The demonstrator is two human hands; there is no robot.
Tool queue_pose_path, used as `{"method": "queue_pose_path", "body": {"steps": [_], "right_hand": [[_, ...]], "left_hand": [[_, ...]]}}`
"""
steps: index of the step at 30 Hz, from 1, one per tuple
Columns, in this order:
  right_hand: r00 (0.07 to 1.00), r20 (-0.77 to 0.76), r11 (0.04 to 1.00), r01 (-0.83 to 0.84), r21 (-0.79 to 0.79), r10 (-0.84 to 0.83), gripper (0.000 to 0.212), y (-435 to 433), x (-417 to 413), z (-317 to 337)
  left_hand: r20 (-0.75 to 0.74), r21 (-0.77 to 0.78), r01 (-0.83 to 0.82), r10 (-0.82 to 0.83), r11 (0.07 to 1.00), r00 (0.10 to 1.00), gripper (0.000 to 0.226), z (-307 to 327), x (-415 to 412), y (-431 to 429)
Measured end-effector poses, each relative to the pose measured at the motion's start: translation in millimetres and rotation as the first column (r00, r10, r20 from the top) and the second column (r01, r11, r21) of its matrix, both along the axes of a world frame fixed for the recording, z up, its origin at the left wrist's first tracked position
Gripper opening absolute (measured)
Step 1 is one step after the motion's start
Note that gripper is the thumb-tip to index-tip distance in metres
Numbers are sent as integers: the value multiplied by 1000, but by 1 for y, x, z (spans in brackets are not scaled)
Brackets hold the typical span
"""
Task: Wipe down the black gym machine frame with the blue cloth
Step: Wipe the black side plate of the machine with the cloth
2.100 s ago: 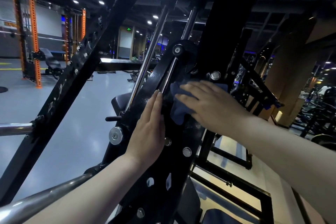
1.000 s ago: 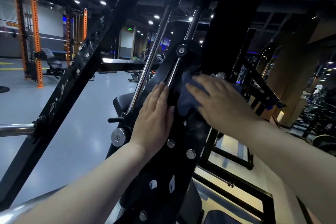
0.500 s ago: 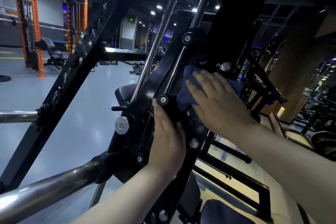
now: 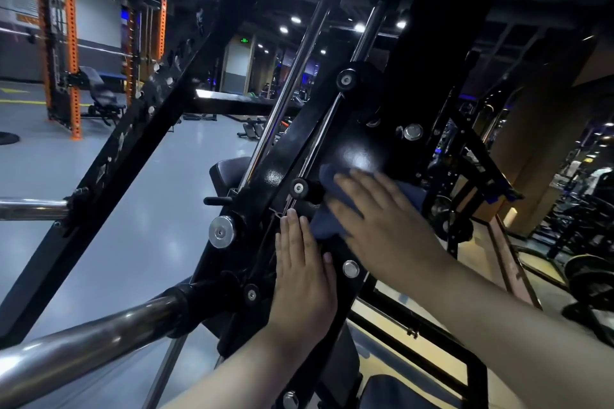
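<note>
On glossy black frame (image 4: 358, 146): right hand (image 4: 382, 222) flat, pressing crumpled blue cloth (image 4: 327, 226); left hand (image 4: 304, 272) flat, empty.

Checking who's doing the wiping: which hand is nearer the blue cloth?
Right. The right hand lies flat on the blue cloth; the left hand rests on the frame just below it.

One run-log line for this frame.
right hand flat, pressing blue cloth on black frame plate | left hand flat, bracing frame below
</note>
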State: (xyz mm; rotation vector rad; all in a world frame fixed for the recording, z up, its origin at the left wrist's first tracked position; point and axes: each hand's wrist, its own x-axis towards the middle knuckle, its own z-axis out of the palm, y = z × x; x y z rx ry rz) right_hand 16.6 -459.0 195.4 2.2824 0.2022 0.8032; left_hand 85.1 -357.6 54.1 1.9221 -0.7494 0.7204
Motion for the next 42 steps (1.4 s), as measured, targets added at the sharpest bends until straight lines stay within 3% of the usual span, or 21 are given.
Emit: {"method": "queue_pose_path", "body": {"steps": [3,9,11,15,21,26,33,37,42], "right_hand": [[998,-54,998,-43,-51,40,48,-6,0,13],[975,203,992,73,103,-93,56,-14,3,48],[983,160,993,80,84,-93,59,-7,4,29],[996,-85,997,-24,-73,18,47,-8,-6,10],[1000,5,1000,3,24,-3,45,-7,-11,13],[988,-151,995,-48,-84,34,43,4,-10,-10],[993,115,993,-44,111,32,44,-9,20,48],[994,77,996,-85,36,82,46,7,50,53],[996,46,992,-84,91,80,53,-8,32,62]], "left_hand": [[2,3,23,-23,1000,1000,63,0,0,2],[-15,11,65,-65,998,998,65,6,-1,5],[-10,6,57,-57,998,998,65,6,-1,5],[-2,-6,73,-73,997,997,64,2,0,5],[17,-17,97,-96,995,995,63,3,2,6],[30,-4,107,-107,994,994,62,-3,2,6],[22,-16,127,-127,992,992,65,0,2,9],[-8,-17,121,-121,992,993,66,1,1,11],[29,-45,122,-121,992,992,65,-2,3,6]]}}
